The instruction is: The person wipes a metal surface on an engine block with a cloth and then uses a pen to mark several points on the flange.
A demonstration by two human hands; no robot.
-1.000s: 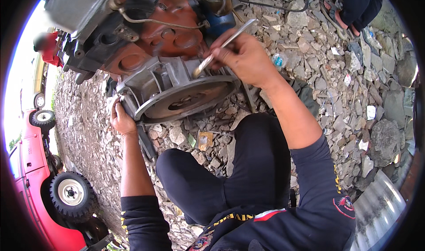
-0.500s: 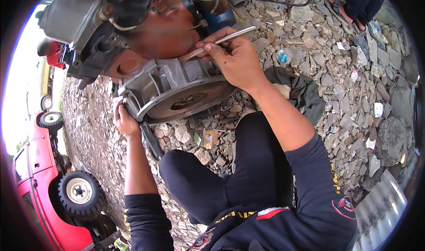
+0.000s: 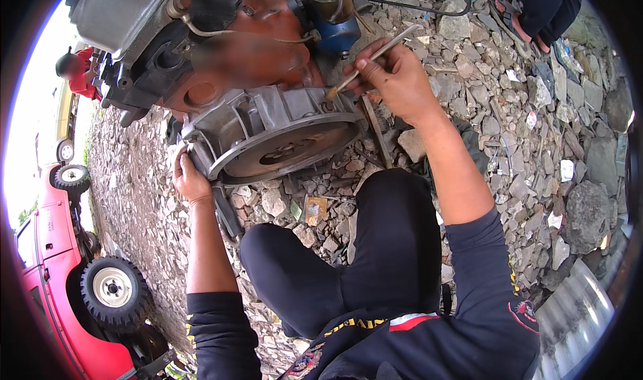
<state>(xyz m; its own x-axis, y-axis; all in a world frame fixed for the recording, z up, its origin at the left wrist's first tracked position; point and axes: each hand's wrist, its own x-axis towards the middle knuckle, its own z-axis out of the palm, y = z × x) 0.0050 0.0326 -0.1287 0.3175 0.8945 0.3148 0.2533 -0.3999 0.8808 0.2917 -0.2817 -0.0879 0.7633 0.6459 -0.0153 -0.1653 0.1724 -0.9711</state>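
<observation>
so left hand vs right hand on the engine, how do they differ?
The left hand grips the lower left rim of the grey round housing and holds no tool. The right hand pinches a thin brush, bristles at the housing's upper right edge. Both are bare, with dark sleeves pushed up.

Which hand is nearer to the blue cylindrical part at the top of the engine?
Right. The right hand, holding a thin brush, is just right of the blue part; the left hand grips the housing rim far below-left.
</observation>
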